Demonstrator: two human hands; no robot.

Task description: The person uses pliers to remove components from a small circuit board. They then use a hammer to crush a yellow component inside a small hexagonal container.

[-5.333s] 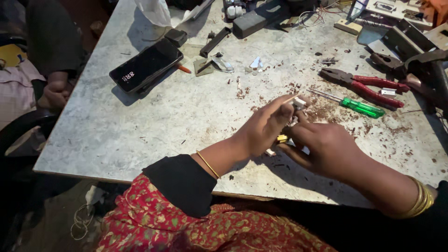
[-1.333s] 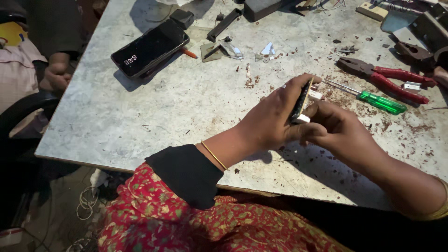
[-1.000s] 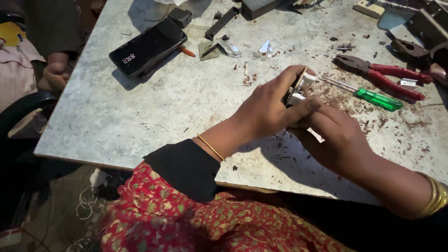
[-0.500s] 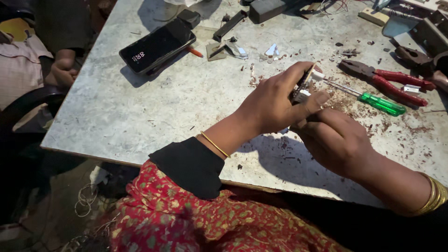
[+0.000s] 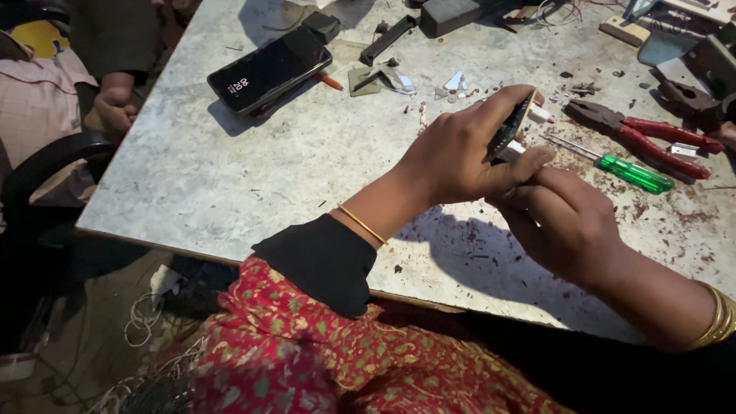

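At upper left of the frame a black phone (image 5: 270,68) lies on our bench (image 5: 230,176); red pliers (image 5: 652,134) and a green screwdriver (image 5: 632,170) sit at right. Our left hand (image 5: 460,149) pinches a small dark circuit board (image 5: 510,132) edge-up, right of centre. Its white parts touch our right hand (image 5: 567,222), whose grip is curled just beneath.

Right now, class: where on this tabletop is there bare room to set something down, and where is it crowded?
Bare: the tabletop between the phone and the left hand. Crowded: the far right, around the pliers and green screwdriver.
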